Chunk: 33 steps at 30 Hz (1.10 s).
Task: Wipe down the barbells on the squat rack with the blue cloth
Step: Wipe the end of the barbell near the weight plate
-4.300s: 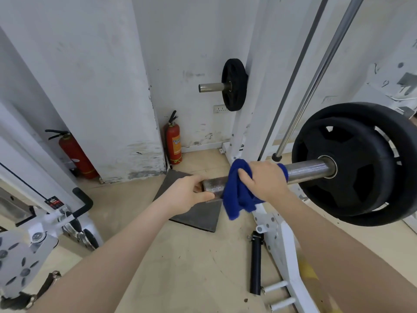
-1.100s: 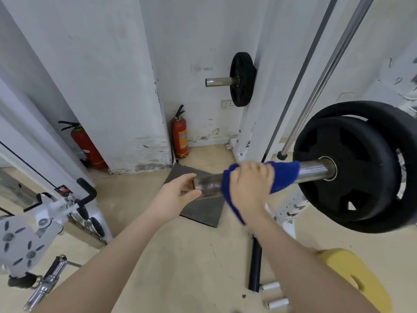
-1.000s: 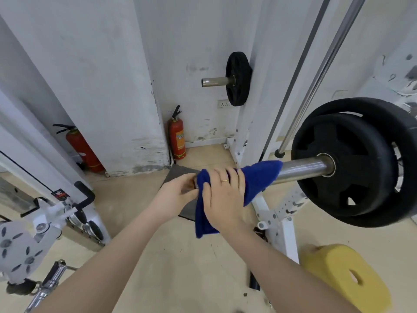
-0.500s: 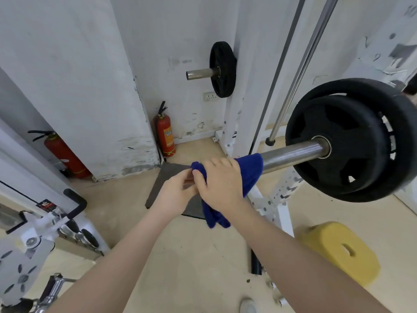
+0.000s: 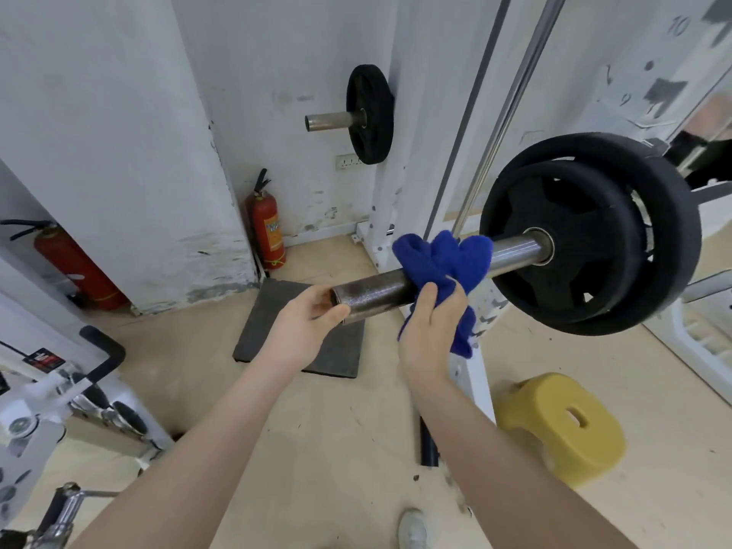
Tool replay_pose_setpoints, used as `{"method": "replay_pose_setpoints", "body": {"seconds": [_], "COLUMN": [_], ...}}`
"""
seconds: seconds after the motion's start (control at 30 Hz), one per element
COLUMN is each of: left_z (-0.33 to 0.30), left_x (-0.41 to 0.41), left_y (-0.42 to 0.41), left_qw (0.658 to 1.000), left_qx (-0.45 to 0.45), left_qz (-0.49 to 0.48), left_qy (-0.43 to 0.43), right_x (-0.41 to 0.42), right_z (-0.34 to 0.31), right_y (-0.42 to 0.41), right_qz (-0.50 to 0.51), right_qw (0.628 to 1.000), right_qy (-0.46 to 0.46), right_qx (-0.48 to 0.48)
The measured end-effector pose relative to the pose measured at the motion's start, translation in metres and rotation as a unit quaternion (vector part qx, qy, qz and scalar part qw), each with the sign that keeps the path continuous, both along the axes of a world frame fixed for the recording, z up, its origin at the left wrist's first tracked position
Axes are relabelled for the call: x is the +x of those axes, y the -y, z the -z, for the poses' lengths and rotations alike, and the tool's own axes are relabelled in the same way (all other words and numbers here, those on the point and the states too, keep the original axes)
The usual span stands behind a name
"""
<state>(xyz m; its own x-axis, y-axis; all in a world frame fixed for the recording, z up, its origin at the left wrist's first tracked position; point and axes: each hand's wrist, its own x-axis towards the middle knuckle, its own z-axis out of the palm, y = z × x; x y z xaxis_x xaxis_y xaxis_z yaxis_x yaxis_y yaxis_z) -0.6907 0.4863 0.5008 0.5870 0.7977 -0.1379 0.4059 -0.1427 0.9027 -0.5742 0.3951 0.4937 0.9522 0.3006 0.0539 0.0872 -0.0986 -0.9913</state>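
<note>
Barbell point(image 5: 376, 289) sleeve mid-wipe: right hand point(image 5: 429, 324) fingers clutched blue cloth point(image 5: 447, 263) around it; left hand point(image 5: 309, 320) fingers gripped sleeve end. Next: rub toward plates point(image 5: 586, 231).

You can read a "10" stencilled on the white rack upright point(image 5: 678, 25) at top right. The yellow label on the red fire extinguisher point(image 5: 266, 231) and the sticker on the machine point(image 5: 43, 360) at left are too blurred for you to read.

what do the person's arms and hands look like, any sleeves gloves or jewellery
Both forearms are bare up to the frame's edge: no sleeves, gloves, watch or wristband show. The left hand and the right hand are bare too. No ring can be made out in this frame, though the right hand's fingers are partly hidden in cloth.
</note>
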Motion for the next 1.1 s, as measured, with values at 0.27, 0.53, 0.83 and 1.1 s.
{"method": "replay_pose_setpoints", "body": {"seconds": [0.27, 0.53, 0.83, 1.1], "left_z": [0.001, 0.000, 0.000, 0.000], "left_x": [-0.001, -0.002, -0.002, -0.002], "left_y": [-0.003, 0.001, -0.005, 0.000], "left_qw": [1.000, 1.000, 0.999, 0.999], "left_qx": [0.006, 0.012, 0.027, 0.041], "left_qz": [0.010, 0.013, 0.038, 0.018], "left_qy": [-0.012, -0.004, -0.028, -0.015], "right_x": [-0.025, -0.049, 0.010, -0.026], "right_z": [-0.014, -0.029, -0.011, -0.020], "right_y": [-0.017, -0.006, -0.012, -0.011], "right_qz": [-0.016, -0.052, -0.012, -0.027], "right_qw": [0.798, 0.723, 0.681, 0.693], "right_qy": [-0.541, -0.631, -0.598, -0.659], "right_qx": [0.265, 0.277, 0.423, 0.290]}}
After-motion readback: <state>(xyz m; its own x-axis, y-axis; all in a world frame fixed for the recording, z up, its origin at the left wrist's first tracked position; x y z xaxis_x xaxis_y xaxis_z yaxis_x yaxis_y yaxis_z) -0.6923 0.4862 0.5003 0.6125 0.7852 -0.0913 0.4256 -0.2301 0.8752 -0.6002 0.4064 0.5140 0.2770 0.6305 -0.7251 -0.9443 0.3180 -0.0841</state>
